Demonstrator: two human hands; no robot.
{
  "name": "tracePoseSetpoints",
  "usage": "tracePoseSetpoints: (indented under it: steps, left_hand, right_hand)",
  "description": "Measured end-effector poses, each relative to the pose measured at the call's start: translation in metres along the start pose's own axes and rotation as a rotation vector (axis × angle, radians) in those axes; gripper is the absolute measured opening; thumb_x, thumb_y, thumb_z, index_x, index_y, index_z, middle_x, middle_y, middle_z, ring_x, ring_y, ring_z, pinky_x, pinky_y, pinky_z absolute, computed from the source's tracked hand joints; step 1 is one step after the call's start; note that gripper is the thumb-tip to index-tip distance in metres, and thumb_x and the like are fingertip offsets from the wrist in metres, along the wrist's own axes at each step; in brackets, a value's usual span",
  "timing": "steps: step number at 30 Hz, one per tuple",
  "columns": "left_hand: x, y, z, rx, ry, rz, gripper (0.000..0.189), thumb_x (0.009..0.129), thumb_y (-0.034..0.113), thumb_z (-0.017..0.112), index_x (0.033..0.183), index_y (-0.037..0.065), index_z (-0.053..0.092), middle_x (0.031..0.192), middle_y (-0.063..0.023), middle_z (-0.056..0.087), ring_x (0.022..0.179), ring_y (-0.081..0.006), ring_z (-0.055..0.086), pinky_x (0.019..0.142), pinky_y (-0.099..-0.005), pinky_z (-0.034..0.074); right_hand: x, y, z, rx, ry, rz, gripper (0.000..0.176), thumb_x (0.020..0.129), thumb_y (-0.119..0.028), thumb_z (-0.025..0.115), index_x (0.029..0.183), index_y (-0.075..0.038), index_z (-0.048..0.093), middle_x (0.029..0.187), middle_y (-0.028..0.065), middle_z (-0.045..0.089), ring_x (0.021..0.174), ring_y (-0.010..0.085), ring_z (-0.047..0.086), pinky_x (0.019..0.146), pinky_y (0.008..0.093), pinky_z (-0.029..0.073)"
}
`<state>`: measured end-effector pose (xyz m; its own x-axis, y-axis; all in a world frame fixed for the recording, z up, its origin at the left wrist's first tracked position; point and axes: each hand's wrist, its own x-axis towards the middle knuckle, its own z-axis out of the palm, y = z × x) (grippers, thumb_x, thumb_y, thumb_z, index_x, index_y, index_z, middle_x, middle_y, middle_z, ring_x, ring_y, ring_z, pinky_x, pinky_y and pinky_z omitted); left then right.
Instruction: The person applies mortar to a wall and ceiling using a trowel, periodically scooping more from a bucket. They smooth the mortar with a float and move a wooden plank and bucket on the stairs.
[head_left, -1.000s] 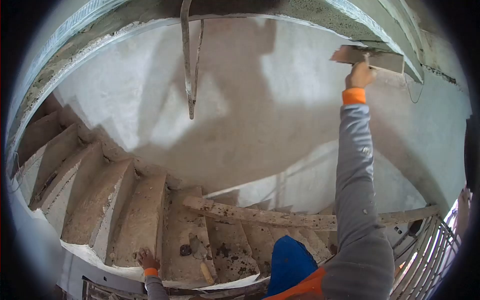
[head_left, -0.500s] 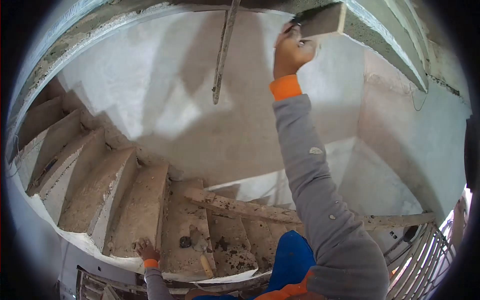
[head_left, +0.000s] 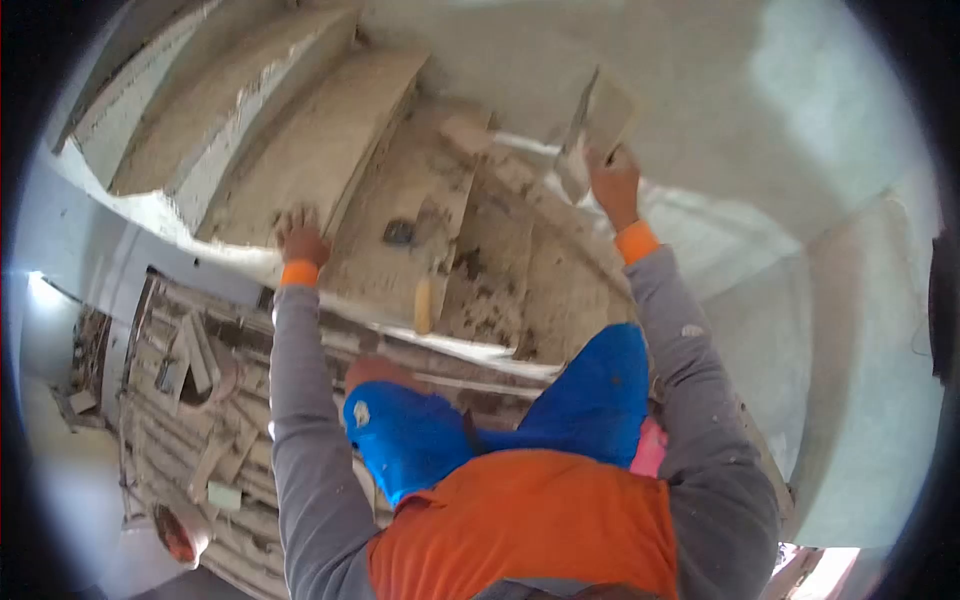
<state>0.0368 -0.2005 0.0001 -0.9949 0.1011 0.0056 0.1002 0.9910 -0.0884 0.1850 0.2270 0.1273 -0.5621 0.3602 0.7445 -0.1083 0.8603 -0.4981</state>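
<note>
1. Concrete, rough and mortar-stained, forms the curved stair that fills the upper left. The left hand [head_left: 300, 236] lies flat on the edge of one concrete step [head_left: 345, 185] with its fingers spread, holding nothing. It was on this same edge a second ago.
2. Just right of that hand, a small trowel [head_left: 424, 300] with a pale handle lies loose on the next step, touched by neither hand.
3. Further right, the right hand [head_left: 614, 185] is closed around the handle of a plastering trowel [head_left: 598, 118].
4. A second ago this arm reached high overhead with the blade pressed against the underside of a concrete edge. Now the arm is lower and the trowel sits in front of the steps and the plastered wall [head_left: 760, 120]. The view has also tipped down, showing blue trousers and an orange vest.
5. Judging from this, the blade is off the overhead surface, so that stroke looks finished or paused.
6. The trowel's long axis runs nearly upright in the picture, leaning slightly right at the top. The blade rises above the hand, pointing away from the person towards the wall, and shows partly edge-on.
</note>
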Motion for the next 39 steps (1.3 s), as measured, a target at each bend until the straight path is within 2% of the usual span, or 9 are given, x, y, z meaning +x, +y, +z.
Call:
tracePoseSetpoints:
  steps: [4,7,10,13,15,18,22,26,39]
  left_hand:
    - [0.008,-0.004,0.009,0.029,0.126,0.013,0.070,0.079,0.052,0.054,0.136,0.018,0.031,0.145,-0.0069,0.020,0.132,-0.0328,0.018,0.105,-0.0480,0.018]
    - [0.011,0.011,-0.030,-0.006,-0.031,-0.042,0.078,0.074,0.057,0.057,0.134,0.014,0.034,0.144,-0.0117,0.021,0.130,-0.0367,0.023,0.105,-0.0467,0.021]
    - [0.041,0.004,0.011,-0.088,0.214,0.017,0.088,0.071,0.062,0.056,0.136,0.009,0.029,0.140,-0.0172,0.025,0.127,-0.0375,0.028,0.102,-0.0506,0.023]
    - [0.050,0.005,0.015,0.040,0.194,0.113,0.090,0.072,0.062,0.055,0.138,0.010,0.024,0.140,-0.0183,0.026,0.127,-0.0369,0.028,0.101,-0.0519,0.023]
    - [0.045,0.015,0.003,0.135,0.138,0.129,0.088,0.073,0.059,0.056,0.139,0.011,0.022,0.141,-0.0172,0.024,0.127,-0.0363,0.028,0.102,-0.0508,0.023]
    - [0.045,0.022,0.002,0.163,0.131,0.124,0.081,0.077,0.050,0.058,0.139,0.012,0.022,0.142,-0.0151,0.022,0.127,-0.0344,0.029,0.103,-0.0491,0.023]
    - [0.053,0.014,0.013,0.077,0.216,0.228,0.074,0.081,0.036,0.059,0.140,0.014,0.020,0.142,-0.0156,0.023,0.127,-0.0343,0.030,0.103,-0.0463,0.024]
    - [0.054,0.014,0.008,0.031,0.208,0.297,0.071,0.082,0.030,0.059,0.140,0.014,0.020,0.141,-0.0161,0.025,0.127,-0.0347,0.029,0.103,-0.0440,0.024]
    - [0.056,0.032,-0.005,-0.003,0.113,0.351,0.068,0.083,0.024,0.058,0.138,0.006,0.023,0.141,-0.0176,0.026,0.129,-0.0329,0.027,0.104,-0.0408,0.024]
  right_hand:
    - [-0.122,0.058,0.040,-0.082,-0.371,0.255,0.028,0.079,-0.026,0.059,0.082,0.002,0.058,0.078,0.0220,0.060,0.075,0.0376,0.057,0.064,0.0388,0.044]
    - [-0.222,0.139,0.101,-0.064,-0.818,0.497,0.026,0.077,-0.026,0.062,0.081,0.000,0.063,0.076,0.0179,0.062,0.081,0.0303,0.060,0.064,0.0352,0.045]
    - [-0.296,0.216,0.190,-0.306,-1.333,0.372,0.037,0.077,-0.030,0.061,0.095,0.003,0.058,0.079,0.0225,0.061,0.072,0.0320,0.061,0.062,0.0388,0.047]
    - [-0.269,0.158,0.174,0.500,-1.042,1.003,0.044,0.079,-0.040,0.059,0.097,0.000,0.061,0.085,0.0186,0.063,0.087,0.0253,0.059,0.075,0.0392,0.047]
    - [-0.283,0.205,0.212,0.210,-1.107,0.923,0.048,0.083,-0.041,0.054,0.106,0.000,0.057,0.099,0.0195,0.060,0.091,0.0302,0.058,0.081,0.0399,0.045]
    - [-0.254,0.276,0.258,-0.303,-1.341,0.451,0.055,0.087,-0.044,0.046,0.120,0.000,0.049,0.122,0.0195,0.049,0.105,0.0364,0.051,0.093,0.0389,0.039]
    - [-0.220,0.353,0.319,-0.633,-1.326,0.441,0.052,0.090,-0.041,0.039,0.125,-0.003,0.044,0.132,0.0166,0.038,0.118,0.0326,0.040,0.101,0.0388,0.032]
    - [-0.207,0.442,0.388,-0.698,-1.388,0.573,0.052,0.093,-0.039,0.033,0.134,-0.007,0.032,0.143,0.0104,0.023,0.128,0.0295,0.030,0.106,0.0382,0.026]
    - [-0.156,0.491,0.436,-0.482,-1.101,0.747,0.050,0.090,-0.038,0.041,0.129,-0.006,0.040,0.133,0.0106,0.036,0.120,0.0283,0.039,0.097,0.0391,0.034]
